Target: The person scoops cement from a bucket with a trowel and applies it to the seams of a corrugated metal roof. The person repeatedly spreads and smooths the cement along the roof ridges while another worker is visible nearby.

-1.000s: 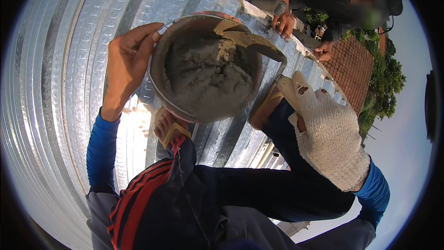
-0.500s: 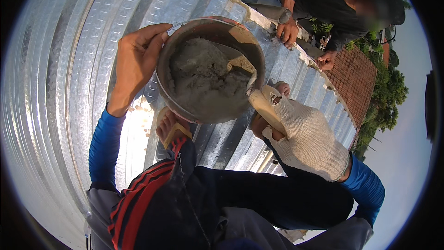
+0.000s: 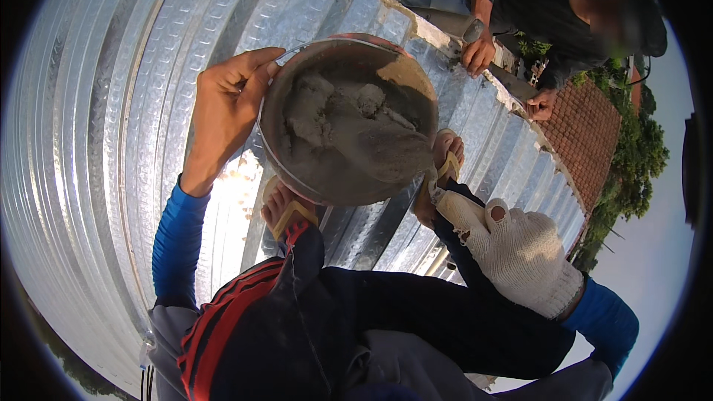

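Bare fingers of my left hand [image 3: 229, 108] are closed on the wire handle at the left rim of a round bucket [image 3: 276, 150]. Grey wet mortar [image 3: 308, 115] lies lumped inside it. My right hand [image 3: 520, 249], in a worn white knit glove with a hole at one fingertip, is wrapped round the grip of a trowel [image 3: 386, 150]. The trowel's blade is smeared with mortar and lies over the mix, near the bucket's right rim. The glove covers most of the trowel's grip.
Ridged metal roofing sheets [image 3: 134, 141] spread beneath me, and my sandalled feet [image 3: 282, 208] stand on them beside the bucket. At upper right a co-worker [image 3: 527, 7] in dark clothes rests both hands at the roof's rough edge [image 3: 512, 104]. A tiled roof [image 3: 583, 134] and trees lie beyond.
My right hand has drawn down and to the right, and the trowel has turned so its mortar-covered blade shows. The mortar is heaped differently. My left hand keeps its hold.
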Action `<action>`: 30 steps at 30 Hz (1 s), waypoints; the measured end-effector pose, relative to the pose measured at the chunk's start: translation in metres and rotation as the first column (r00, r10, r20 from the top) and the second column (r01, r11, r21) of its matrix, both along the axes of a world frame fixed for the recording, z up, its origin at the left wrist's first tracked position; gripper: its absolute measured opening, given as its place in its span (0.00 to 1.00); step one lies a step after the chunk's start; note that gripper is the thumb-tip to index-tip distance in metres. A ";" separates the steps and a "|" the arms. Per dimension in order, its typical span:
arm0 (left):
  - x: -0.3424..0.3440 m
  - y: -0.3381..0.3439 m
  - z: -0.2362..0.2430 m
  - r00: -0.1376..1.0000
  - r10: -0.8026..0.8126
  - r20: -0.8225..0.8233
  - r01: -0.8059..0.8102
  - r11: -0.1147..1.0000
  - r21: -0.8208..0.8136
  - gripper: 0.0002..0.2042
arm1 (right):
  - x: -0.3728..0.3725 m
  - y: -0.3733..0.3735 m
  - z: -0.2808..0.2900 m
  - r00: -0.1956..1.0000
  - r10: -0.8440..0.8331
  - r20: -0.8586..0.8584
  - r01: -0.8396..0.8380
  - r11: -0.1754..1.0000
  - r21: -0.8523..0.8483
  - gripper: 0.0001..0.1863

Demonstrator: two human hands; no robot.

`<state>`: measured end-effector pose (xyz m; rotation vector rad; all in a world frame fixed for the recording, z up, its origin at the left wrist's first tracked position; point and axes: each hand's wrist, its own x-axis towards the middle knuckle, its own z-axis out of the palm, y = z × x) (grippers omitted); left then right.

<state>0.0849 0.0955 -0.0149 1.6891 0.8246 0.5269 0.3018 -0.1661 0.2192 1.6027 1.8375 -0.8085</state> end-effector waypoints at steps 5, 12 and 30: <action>0.000 0.000 -0.003 1.000 0.011 0.024 -0.012 0.998 0.068 0.11 | 0.020 0.011 -0.054 0.969 -0.166 -0.183 0.197 0.966 0.165 0.22; 0.000 -0.001 -0.006 1.000 0.016 -0.007 -0.016 0.999 0.039 0.10 | 0.024 0.025 0.021 0.972 -0.232 -0.039 0.232 0.920 0.316 0.20; 0.002 -0.004 0.000 0.999 0.042 -0.026 -0.040 0.998 0.058 0.10 | 0.030 0.014 -0.007 0.944 -0.153 0.293 0.011 0.900 0.435 0.22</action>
